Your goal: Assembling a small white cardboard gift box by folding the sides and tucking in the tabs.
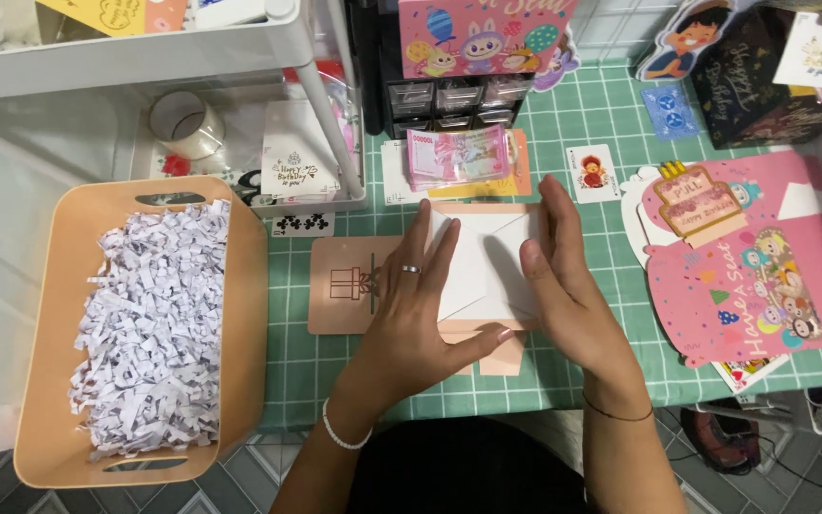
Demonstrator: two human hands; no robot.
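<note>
both hands on a white envelope [480, 259] at table centre. the envelope lies flap-side up on a peach card piece [487, 333] that sticks out at its near and far edges. left hand [413, 314] lies flat, fingers spread wide over the envelope's left half, thumb stretched right along its near edge; ring on one finger, white bead bracelet at the wrist. right hand [566, 286] stands on edge against the envelope's right side, fingers straight and together, thumb on the paper. neither hand grips; both press.

surroundings:
- peach card with a gift-box drawing [346, 286], just left of the envelope, partly under the left hand
- green grid cutting mat [582, 124] under everything
- stack of pink banknotes [457, 157] far of the envelope, on a yellow-orange card
- playing card [592, 172] right of the banknotes, face up
- pink pop-up cartoon card [753, 276] at right, well apart from the hands
- peach basket [244, 314] at left, filled with shredded white paper [154, 328]
- tape roll [185, 124] far left, under a white shelf
- small drawer unit [449, 100] at the far edge, behind the banknotes
</note>
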